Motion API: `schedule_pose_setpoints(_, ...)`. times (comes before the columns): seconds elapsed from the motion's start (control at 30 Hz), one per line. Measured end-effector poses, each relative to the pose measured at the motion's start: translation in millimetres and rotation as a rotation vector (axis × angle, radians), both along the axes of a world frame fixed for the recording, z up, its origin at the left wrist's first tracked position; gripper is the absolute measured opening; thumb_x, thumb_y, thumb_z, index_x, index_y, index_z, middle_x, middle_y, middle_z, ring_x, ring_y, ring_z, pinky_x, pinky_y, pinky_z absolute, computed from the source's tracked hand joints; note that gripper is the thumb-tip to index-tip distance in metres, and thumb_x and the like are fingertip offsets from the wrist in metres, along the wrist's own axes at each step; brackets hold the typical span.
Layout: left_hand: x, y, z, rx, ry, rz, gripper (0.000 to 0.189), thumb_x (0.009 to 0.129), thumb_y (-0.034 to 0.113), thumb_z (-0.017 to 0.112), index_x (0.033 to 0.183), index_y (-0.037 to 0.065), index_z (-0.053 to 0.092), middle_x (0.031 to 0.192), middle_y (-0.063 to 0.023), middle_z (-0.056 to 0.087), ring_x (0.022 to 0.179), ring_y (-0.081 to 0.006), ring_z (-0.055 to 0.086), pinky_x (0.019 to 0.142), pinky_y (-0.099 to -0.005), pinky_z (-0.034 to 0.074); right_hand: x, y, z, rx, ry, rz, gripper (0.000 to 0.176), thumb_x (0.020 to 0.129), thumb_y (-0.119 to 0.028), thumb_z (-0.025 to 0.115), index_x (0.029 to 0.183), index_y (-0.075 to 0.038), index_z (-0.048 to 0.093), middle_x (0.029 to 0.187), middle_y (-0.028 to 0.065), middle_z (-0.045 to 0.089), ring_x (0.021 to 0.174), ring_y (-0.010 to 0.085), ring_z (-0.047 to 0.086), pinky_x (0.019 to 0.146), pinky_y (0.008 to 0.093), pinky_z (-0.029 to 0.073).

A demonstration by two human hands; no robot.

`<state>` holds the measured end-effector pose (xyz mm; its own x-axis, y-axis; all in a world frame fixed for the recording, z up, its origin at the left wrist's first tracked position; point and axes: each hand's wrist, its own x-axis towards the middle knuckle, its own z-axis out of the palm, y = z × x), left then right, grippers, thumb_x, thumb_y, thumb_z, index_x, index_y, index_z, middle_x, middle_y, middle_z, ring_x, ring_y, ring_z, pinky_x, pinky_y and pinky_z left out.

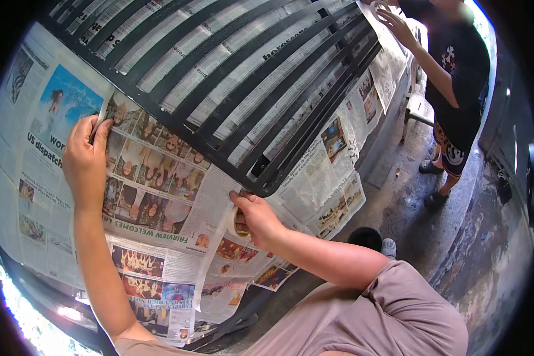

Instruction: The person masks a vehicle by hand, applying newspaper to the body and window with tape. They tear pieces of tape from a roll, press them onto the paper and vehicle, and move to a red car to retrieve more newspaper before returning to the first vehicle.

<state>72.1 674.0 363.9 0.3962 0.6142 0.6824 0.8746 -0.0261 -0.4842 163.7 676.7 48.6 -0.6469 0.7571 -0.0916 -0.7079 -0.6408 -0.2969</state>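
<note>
My left hand pinches the upper edge of a newspaper sheet between thumb and fingers. In my right hand is a roll of tape, held against the paper just below the corner of a black slatted metal rack. My right fingertips touch the sheet near that corner. The sheet lies over a larger surface, overlapping another newspaper page on the left. More newsprint shows between the slats. What lies beneath the paper is mostly hidden.
Another person in dark clothes stands at the far right, a hand at the rack's far end. A stool stands beside them. On the floor near my knee is a black bucket. Newspaper hangs along the right edge.
</note>
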Motion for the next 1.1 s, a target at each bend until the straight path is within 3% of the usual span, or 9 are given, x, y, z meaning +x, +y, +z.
schedule_pose_setpoints(0.23, -6.3, -0.3, 4.4, 0.104, 0.189, -0.159, 0.034, 0.099, 0.013, 0.07, 0.131, 0.007, 0.063, 0.099, -0.0105, 0.064, 0.09, -0.0293, 0.06, 0.08, -0.0382, 0.05, 1.3, -27.8, -19.2, 0.179, -0.179, 0.034, 0.031, 0.108, -0.038, 0.057, 0.111, -0.007, 0.063, 0.107, 0.0058, 0.071, 0.088, 0.0162, 0.066, 0.074, 0.0315, 0.048)
schedule_pose_setpoints(0.43, -9.4, 1.1, -0.7, 0.042, 0.066, -0.321, 0.055, 0.097, 0.0, 0.062, 0.15, 0.006, 0.048, 0.107, -0.0117, 0.063, 0.097, -0.0295, 0.062, 0.088, -0.0418, 0.051, 21.3, -57.3, -86.5, 0.902, -0.598, 0.078, 0.038, 0.107, -0.034, 0.058, 0.115, 0.002, 0.065, 0.099, 0.0108, 0.072, 0.09, 0.0219, 0.067, 0.081, 0.0398, 0.053)
schedule_pose_setpoints(0.53, -3.4, 0.8, 3.4, 0.083, 0.132, -0.409, 0.054, 0.096, -0.004, 0.059, 0.148, 0.005, 0.048, 0.113, -0.0139, 0.062, 0.104, -0.0316, 0.062, 0.092, -0.0429, 0.051, 80.6, -65.8, -32.6, 1.206, -0.731, 0.133, 0.031, 0.105, -0.026, 0.059, 0.126, -0.003, 0.066, 0.1, 0.0159, 0.071, 0.096, 0.0286, 0.07, 0.085, 0.0422, 0.055)
schedule_pose_setpoints(0.6, 0.7, -1.9, 7.0, 0.126, 0.203, -0.466, 0.053, 0.095, -0.005, 0.059, 0.146, 0.004, 0.049, 0.115, -0.0147, 0.061, 0.107, -0.033, 0.062, 0.093, -0.0431, 0.051, 105.5, -55.2, 14.5, 1.277, -0.688, -0.09, 0.031, 0.1, -0.001, 0.06, 0.13, -0.002, 0.065, 0.094, 0.0056, 0.066, 0.09, 0.0182, 0.066, 0.083, 0.0364, 0.055)
schedule_pose_setpoints(0.73, -3.3, -8.0, 5.2, 0.181, 0.196, -0.454, 0.055, 0.092, -0.011, 0.059, 0.143, 0.007, 0.05, 0.126, -0.0146, 0.056, 0.116, -0.0331, 0.059, 0.094, -0.0403, 0.054, 126.0, 18.7, 126.2, 1.581, -0.709, -1.29, 0.028, 0.094, 0.005, 0.063, 0.119, -0.005, 0.07, 0.095, 0.0097, 0.066, 0.083, 0.0224, 0.063, 0.077, 0.0382, 0.054)
schedule_pose_setpoints(0.83, -6.9, -6.6, 4.8, 0.186, 0.175, -0.468, 0.048, 0.09, -0.012, 0.059, 0.134, 0.007, 0.053, 0.127, -0.0148, 0.055, 0.116, -0.0341, 0.06, 0.091, -0.0407, 0.057, 138.0, 73.9, 208.1, 1.49, -0.949, -1.309, 0.034, 0.103, -0.03, 0.066, 0.128, -0.007, 0.071, 0.096, 0.0146, 0.067, 0.083, 0.023, 0.066, 0.075, 0.0384, 0.052)
schedule_pose_setpoints(0.87, -7.2, -6.4, 5.0, 0.186, 0.181, -0.469, 0.047, 0.09, -0.012, 0.059, 0.133, 0.008, 0.053, 0.128, -0.0148, 0.055, 0.117, -0.0341, 0.06, 0.09, -0.0406, 0.057, 135.0, 100.9, 225.6, 1.561, -0.949, -1.522, 0.034, 0.102, -0.031, 0.067, 0.125, -0.007, 0.072, 0.091, 0.016, 0.069, 0.082, 0.0248, 0.068, 0.077, 0.0384, 0.053)
schedule_pose_setpoints(1.0, -3.2, -9.1, 5.1, 0.166, 0.168, -0.479, 0.042, 0.089, -0.012, 0.058, 0.127, 0.007, 0.053, 0.13, -0.0149, 0.055, 0.114, -0.0348, 0.062, 0.089, -0.0408, 0.058, 124.1, 129.3, 272.2, 1.476, -1.142, -1.19, 0.043, 0.096, -0.043, 0.067, 0.113, -0.006, 0.077, 0.08, 0.014, 0.071, 0.08, 0.0268, 0.07, 0.079, 0.0384, 0.054)
schedule_pose_setpoints(1.1, -0.8, -7.9, 4.3, 0.192, 0.206, -0.457, 0.038, 0.089, -0.01, 0.058, 0.123, 0.006, 0.053, 0.133, -0.0153, 0.055, 0.113, -0.0354, 0.063, 0.087, -0.0409, 0.058, 111.1, 126.2, 278.0, 1.472, -1.204, -1.326, 0.04, 0.093, -0.044, 0.067, 0.105, -0.008, 0.08, 0.081, 0.0144, 0.073, 0.079, 0.0288, 0.071, 0.079, 0.0405, 0.055)
